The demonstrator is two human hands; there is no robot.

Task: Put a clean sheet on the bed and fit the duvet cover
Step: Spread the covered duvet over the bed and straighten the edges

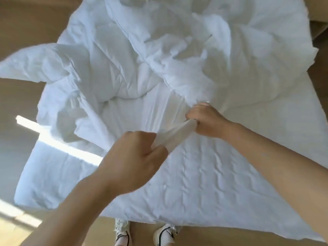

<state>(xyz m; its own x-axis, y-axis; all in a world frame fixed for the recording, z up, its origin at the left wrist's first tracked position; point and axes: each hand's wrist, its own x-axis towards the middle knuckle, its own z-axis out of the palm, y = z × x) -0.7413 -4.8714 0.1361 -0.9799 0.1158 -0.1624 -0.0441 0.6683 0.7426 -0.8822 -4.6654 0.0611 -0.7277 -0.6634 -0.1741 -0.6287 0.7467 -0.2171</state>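
Note:
A white bed (221,183) fills the view, its near part covered by a wrinkled white sheet. A rumpled white duvet (124,55) lies heaped across the far half. A stretched strip of white fabric, the duvet cover edge (174,134), runs taut between my two hands over the middle of the bed. My left hand (133,160) is closed on its near end. My right hand (205,119) is closed on its far end, where the cloth bunches up toward the heap. Which layer the strip belongs to is hard to tell.
Tan floor (26,23) surrounds the bed on the left, right and near side. A bright band of sunlight (53,137) crosses the floor and the bed's left corner. My two feet in white shoes (165,235) stand at the bed's near edge.

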